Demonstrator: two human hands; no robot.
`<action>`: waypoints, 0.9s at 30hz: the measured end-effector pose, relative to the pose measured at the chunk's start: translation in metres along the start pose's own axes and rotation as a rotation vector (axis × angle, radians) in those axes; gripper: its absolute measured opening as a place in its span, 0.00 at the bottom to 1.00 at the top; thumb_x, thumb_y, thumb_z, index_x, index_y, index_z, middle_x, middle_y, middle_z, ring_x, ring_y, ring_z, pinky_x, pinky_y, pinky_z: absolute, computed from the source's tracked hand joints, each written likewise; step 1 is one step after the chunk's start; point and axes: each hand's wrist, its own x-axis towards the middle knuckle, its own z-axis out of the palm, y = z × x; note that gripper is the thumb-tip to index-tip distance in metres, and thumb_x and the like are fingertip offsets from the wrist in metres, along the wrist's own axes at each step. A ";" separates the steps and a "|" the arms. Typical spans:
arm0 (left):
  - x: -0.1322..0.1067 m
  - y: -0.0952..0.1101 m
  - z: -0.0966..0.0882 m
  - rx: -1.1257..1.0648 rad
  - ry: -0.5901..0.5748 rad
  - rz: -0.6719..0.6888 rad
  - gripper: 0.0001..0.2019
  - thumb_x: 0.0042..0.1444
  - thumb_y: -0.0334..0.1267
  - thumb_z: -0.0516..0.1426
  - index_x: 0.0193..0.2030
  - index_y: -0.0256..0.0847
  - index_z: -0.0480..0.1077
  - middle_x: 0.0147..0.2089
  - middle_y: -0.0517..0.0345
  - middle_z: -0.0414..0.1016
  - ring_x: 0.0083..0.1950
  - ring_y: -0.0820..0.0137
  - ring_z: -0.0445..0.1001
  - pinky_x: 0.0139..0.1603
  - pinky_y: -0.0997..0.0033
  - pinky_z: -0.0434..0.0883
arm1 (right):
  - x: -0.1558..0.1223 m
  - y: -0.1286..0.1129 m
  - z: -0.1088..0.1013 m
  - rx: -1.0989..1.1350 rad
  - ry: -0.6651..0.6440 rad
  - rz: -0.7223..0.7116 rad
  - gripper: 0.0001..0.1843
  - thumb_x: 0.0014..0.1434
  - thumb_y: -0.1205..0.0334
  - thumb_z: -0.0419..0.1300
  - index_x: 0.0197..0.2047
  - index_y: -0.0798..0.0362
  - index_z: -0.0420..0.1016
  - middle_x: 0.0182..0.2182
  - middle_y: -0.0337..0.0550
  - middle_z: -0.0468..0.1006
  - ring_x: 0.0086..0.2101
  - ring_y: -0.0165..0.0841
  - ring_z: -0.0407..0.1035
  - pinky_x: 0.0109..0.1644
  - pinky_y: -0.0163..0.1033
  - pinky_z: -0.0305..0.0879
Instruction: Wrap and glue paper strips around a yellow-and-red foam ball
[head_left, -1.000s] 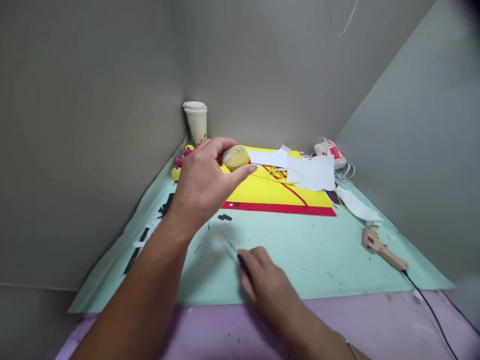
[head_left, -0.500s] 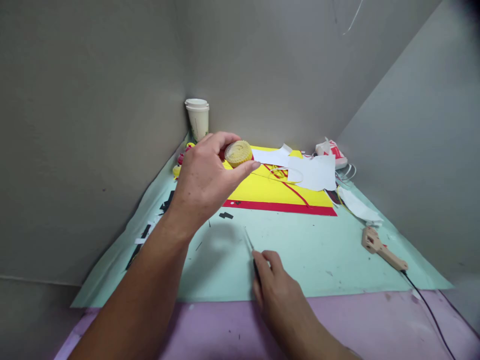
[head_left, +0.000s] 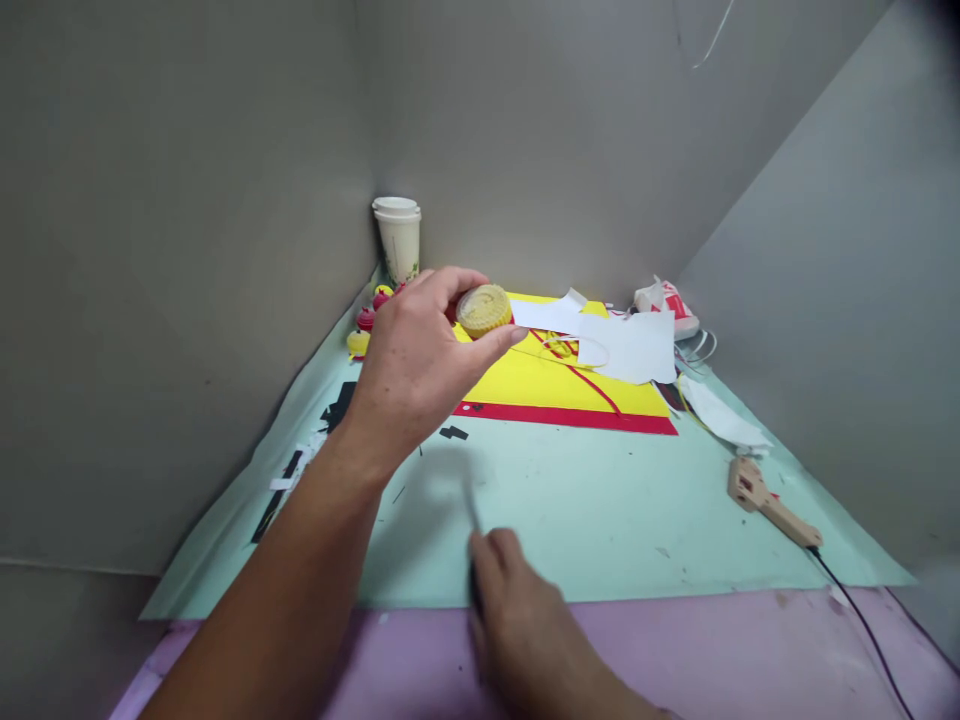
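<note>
Head view: roll (head_left: 484, 310) over mint mat (head_left: 600, 510), grey walls (head_left: 187, 250).

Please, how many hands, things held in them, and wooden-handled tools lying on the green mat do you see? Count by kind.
Hands: 2, left hand and right hand
Held things: 2, yellow round piece and thin tool
Wooden-handled tool: 1
Total: 5
</note>
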 end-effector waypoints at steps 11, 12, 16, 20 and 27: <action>-0.002 0.003 -0.003 -0.004 -0.011 -0.016 0.18 0.48 0.46 0.65 0.46 0.47 0.73 0.44 0.58 0.78 0.43 0.63 0.75 0.45 0.63 0.70 | 0.051 -0.020 -0.005 0.179 -0.028 -0.114 0.20 0.54 0.79 0.49 0.49 0.56 0.66 0.42 0.50 0.71 0.29 0.35 0.70 0.30 0.40 0.70; -0.001 0.003 -0.003 -0.005 -0.013 -0.017 0.18 0.48 0.46 0.65 0.46 0.47 0.73 0.45 0.58 0.78 0.43 0.63 0.75 0.44 0.63 0.70 | 0.055 -0.023 -0.005 0.200 -0.017 -0.134 0.20 0.55 0.78 0.49 0.50 0.56 0.65 0.43 0.51 0.71 0.30 0.36 0.70 0.31 0.41 0.70; -0.001 0.003 -0.004 -0.012 -0.013 -0.017 0.17 0.48 0.45 0.65 0.45 0.48 0.73 0.45 0.58 0.78 0.44 0.63 0.74 0.44 0.64 0.70 | 0.064 -0.026 -0.008 0.235 -0.011 0.010 0.18 0.57 0.77 0.48 0.49 0.58 0.67 0.42 0.52 0.71 0.30 0.36 0.70 0.33 0.42 0.70; -0.001 0.004 -0.004 -0.009 -0.011 -0.021 0.17 0.48 0.46 0.65 0.45 0.47 0.73 0.44 0.58 0.78 0.44 0.63 0.74 0.44 0.64 0.70 | 0.058 -0.020 -0.013 0.298 -0.037 -0.100 0.16 0.58 0.74 0.51 0.49 0.57 0.67 0.42 0.51 0.71 0.31 0.35 0.70 0.34 0.41 0.71; -0.002 0.004 -0.005 -0.008 -0.010 -0.016 0.17 0.48 0.45 0.65 0.45 0.47 0.73 0.46 0.58 0.79 0.44 0.63 0.75 0.45 0.64 0.71 | 0.028 -0.042 -0.006 0.143 -0.150 -0.137 0.22 0.52 0.77 0.53 0.51 0.60 0.67 0.42 0.55 0.73 0.25 0.37 0.70 0.23 0.39 0.68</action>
